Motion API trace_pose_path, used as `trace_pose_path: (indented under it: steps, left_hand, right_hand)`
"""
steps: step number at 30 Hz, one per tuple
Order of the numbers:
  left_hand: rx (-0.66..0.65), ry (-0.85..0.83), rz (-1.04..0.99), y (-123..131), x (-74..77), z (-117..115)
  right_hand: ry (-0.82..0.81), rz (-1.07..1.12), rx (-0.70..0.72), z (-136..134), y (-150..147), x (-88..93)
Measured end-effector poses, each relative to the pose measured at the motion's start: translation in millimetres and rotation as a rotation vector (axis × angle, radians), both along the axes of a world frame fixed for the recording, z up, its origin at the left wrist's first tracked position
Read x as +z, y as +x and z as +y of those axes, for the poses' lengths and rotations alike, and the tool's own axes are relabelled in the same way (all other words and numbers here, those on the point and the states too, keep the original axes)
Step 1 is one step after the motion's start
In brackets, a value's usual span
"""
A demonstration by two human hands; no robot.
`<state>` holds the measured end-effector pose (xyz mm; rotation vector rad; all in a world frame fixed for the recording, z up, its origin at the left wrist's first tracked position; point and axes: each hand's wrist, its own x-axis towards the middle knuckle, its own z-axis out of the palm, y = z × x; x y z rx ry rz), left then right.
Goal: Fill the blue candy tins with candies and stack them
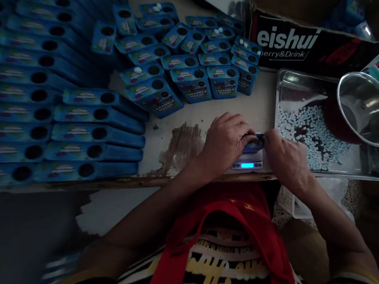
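A small blue candy box (253, 146) sits over a digital scale (248, 162) with a lit blue display, near the table's front edge. My left hand (226, 139) grips the box from the left, its thumb and fingers closed at the top. From the other side my right hand (285, 155) pinches the box's right end. My fingers cover much of the box. Just right of my right hand, a metal tray (367, 170) holds many pale blue candies (314, 131).
A metal bowl (367, 110) rests tilted in the tray. Behind stands a black cardboard box (315, 47). Blue candy boxes (191, 82) with round holes stand across the table, some with white candies on top. More boxes (39, 96) line the left in rows.
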<state>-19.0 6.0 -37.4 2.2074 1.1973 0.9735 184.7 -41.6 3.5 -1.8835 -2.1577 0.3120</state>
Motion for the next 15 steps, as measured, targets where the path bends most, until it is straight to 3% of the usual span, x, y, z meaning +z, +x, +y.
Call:
trace_pose_path:
  steps: [4, 7, 9, 10, 12, 15]
  left_hand:
    - [-0.015, 0.022, -0.078, 26.0, 23.4, 4.4]
    - [-0.103, 0.022, -0.136, 48.9, 49.7, 10.1]
    - [-0.128, 0.003, -0.156, 45.3, 55.6, 11.7]
    - [-0.118, -0.008, -0.169, 36.3, 51.9, 11.1]
    - [-0.078, -0.027, -0.224, 9.3, 30.2, 6.4]
    - [0.0, -0.082, -0.394, -24.2, -23.1, -6.8]
  right_hand:
    - [0.211, 0.243, -0.153, 3.0, 17.1, 17.9]
    - [0.338, 0.367, -0.219, 11.6, 57.3, 27.4]
    - [0.294, 0.389, -0.227, 16.1, 91.9, 22.0]
    - [0.251, 0.399, -0.235, 16.6, 108.1, 15.7]
    - [0.207, 0.446, -0.289, 13.5, 131.4, -1.7]
    - [0.249, 0.666, -0.425, 3.9, 130.1, -28.7]
